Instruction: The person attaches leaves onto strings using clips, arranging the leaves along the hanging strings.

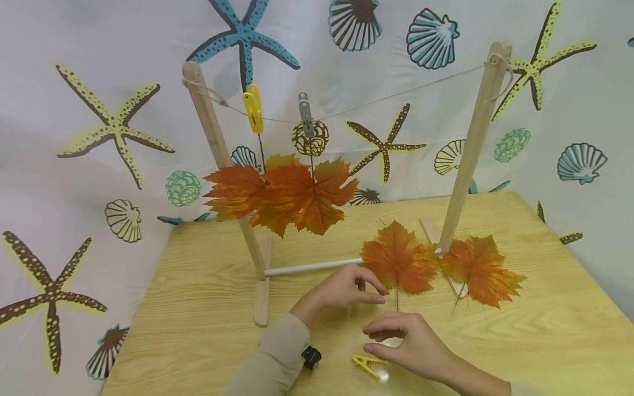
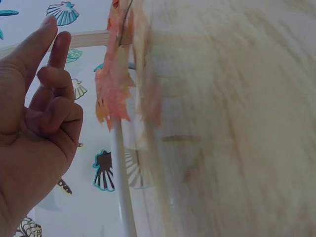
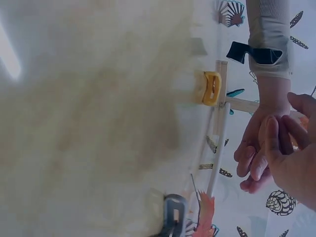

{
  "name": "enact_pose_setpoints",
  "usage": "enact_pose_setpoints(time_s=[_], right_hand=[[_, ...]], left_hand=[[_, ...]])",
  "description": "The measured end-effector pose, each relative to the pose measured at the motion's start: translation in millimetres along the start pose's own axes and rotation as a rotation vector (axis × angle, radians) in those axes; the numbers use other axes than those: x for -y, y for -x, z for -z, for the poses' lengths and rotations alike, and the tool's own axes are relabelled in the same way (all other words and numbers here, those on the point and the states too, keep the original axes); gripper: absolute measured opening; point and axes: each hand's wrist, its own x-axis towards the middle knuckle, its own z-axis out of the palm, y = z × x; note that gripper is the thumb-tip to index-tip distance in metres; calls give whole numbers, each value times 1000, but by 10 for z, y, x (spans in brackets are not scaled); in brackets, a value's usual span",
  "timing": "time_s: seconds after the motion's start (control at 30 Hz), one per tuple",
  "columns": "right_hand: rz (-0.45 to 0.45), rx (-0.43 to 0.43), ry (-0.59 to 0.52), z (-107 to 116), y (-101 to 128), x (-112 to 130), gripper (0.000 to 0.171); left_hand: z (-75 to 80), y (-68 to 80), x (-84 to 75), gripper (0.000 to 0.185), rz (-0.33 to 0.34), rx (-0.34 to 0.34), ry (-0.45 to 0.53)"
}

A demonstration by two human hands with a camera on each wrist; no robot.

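Hands are seen low in the centre of the head view, above a light wooden desk [image 1: 198, 308]. The left hand [image 1: 346, 289] is held just left of an orange maple leaf lying flat on the desk [image 1: 398, 258], with fingers loosely curled and nothing gripped; thumb and fingertips are close to the leaf's edge, but contact cannot be told. The right hand [image 1: 413, 344] is held lower, fingers relaxed and bent, empty, just right of a small yellow plastic clothespin lying on the desk [image 1: 366, 364].

A second orange maple leaf [image 1: 480, 269] is seen lying to the right, by the foot of the right post. Behind, a small wooden drying frame with two slanted posts [image 1: 468, 148] and a thin twine line [image 1: 396, 93] is stood on the desk. Two orange leaves [image 1: 284, 192] are already hung at the left half of the line, one from a yellow peg [image 1: 253, 110] and one from a grey peg [image 1: 305, 114].

By this showing, two leaves are judged hung and two left to hang, with only one loose peg in view.

The right half of the line is bare. The near desk edge is close beneath the forearms; open desk is seen at lower left and far right. A seashell-printed curtain [image 1: 99, 82] closes off the back.
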Motion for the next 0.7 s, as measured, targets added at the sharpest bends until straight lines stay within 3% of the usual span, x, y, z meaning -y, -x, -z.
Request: enact_pose_setpoints(time_s=[0.23,0.5,0.7], right_hand=[[-82,-24,73,-48,183,-99,37],[-132,-51,178,-34,264,-130,38],[-211,-34,155,-39,344,-209,39]], left_hand=[[-184,-169,73,17,60,59,-15],[-226,-344,88,22,35,135,38],[-290,-421,86,23,20,179,21]])
